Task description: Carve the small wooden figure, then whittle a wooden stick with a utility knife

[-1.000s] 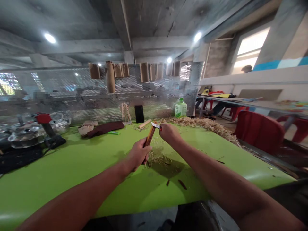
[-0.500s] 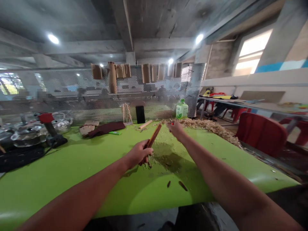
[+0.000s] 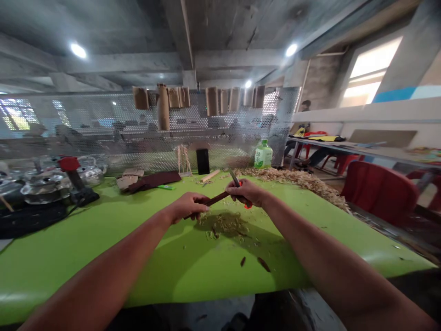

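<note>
My left hand [image 3: 188,205] is closed around the near end of a dark reddish-brown wooden stick [image 3: 218,197], which slants up to the right above the table. My right hand [image 3: 248,191] grips a red-handled knife [image 3: 234,178], its grey blade pointing up and to the left. The fingers of my right hand are at the stick's far end; whether the blade touches the wood I cannot tell. Under both hands lie curled wood shavings [image 3: 223,224]. Two dark brown chips [image 3: 263,264] rest closer to the table's front edge.
Behind my hands on the green table [image 3: 148,262] are a pale wood strip [image 3: 210,175], a black phone [image 3: 203,161], a green bottle [image 3: 263,155] and a long shavings pile [image 3: 303,181]. Brown sheets [image 3: 155,181], a red-topped tool [image 3: 70,172] and metal kettles [image 3: 46,186] stand left.
The stick has swung from steeply raised to a flatter slant, and my left hand has shifted left and up. My right hand has come down to the stick's far end, the knife now plainer.
</note>
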A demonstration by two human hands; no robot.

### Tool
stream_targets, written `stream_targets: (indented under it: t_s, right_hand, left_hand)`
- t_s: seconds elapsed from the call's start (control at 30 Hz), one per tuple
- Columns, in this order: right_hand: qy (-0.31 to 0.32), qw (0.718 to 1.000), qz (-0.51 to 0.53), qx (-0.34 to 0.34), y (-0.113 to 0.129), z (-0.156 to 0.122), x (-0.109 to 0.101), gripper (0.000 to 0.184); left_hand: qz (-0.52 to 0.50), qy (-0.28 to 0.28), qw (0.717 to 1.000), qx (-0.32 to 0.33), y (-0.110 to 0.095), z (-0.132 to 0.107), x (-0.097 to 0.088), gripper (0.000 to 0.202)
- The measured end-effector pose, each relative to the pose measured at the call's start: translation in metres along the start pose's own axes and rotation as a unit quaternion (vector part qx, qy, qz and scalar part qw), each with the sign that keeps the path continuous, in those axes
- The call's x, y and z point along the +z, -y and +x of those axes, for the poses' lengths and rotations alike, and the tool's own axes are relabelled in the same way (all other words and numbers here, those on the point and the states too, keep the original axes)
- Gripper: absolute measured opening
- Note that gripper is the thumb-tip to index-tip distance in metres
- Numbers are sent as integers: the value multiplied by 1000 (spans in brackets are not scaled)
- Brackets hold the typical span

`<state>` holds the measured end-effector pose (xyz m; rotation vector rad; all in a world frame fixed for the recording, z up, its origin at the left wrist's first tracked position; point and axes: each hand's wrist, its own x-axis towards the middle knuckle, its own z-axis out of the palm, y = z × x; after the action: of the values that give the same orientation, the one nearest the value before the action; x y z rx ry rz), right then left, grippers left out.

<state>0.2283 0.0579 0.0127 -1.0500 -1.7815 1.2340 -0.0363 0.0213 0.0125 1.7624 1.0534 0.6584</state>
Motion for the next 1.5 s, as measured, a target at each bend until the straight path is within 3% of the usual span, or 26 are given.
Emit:
stream_targets:
  t_s: [0.13,0.2,0.27,0.33,0.4,0.47,0.57,0.6,0.67,0.73,0.83,0.93,1.07,1.17,1.23,1.33,1.5]
  right_hand:
    - [-2,1000,14,5,0,1,4,26]
    - [-8,999,39,5,1,1,7,26]
    - [-27,997,76,13,3,2,11,26]
    - [-61,990,123,31,5,3,14,24]
    - [-101,978,177,48,8,4,19,21]
    - [-133,964,225,55,10,4,27,18]
    - [-152,948,273,68,11,3,43,18]
    - [-153,944,283,73,11,3,50,17]
    - [-150,940,295,81,12,0,63,16]
    - [-128,946,287,79,12,-3,76,18]
    - [-76,966,242,57,12,-6,89,28]
    - [-45,982,179,43,11,-9,92,36]
    - [-82,990,111,40,13,-10,81,38]
    - [-146,989,20,-2,16,-9,70,30]
    - [-190,977,-94,-37,16,-8,64,21]
    - [-222,936,-266,-68,15,-7,61,12]
    - [-191,878,-433,-78,15,-9,64,17]
  left_hand:
    - [40,-53,997,32,1,4,-16,47]
    - [59,-126,988,74,1,6,-23,40]
    - [64,-247,955,151,-1,6,-26,31]
    - [54,-370,900,224,-5,3,-25,22]
    - [40,-420,869,260,-11,-3,-18,14]
    - [28,-366,896,251,-14,-6,-4,21]
    - [-15,-168,974,149,-10,-4,23,29]
    - [-50,-139,983,108,-8,-1,31,30]
    - [-134,-141,978,71,-2,6,44,38]
    - [-208,-179,957,89,2,11,50,42]
    - [-273,-220,929,121,2,15,49,34]
    - [-348,-229,902,111,-5,15,41,21]
    - [-457,-223,860,34,-14,12,24,9]
    - [-459,-195,866,-37,-15,8,17,9]
    - [-441,-164,882,-36,-15,5,19,12]
    - [-424,-101,900,2,-18,0,28,22]
    - [-405,-58,912,26,-23,-5,41,28]
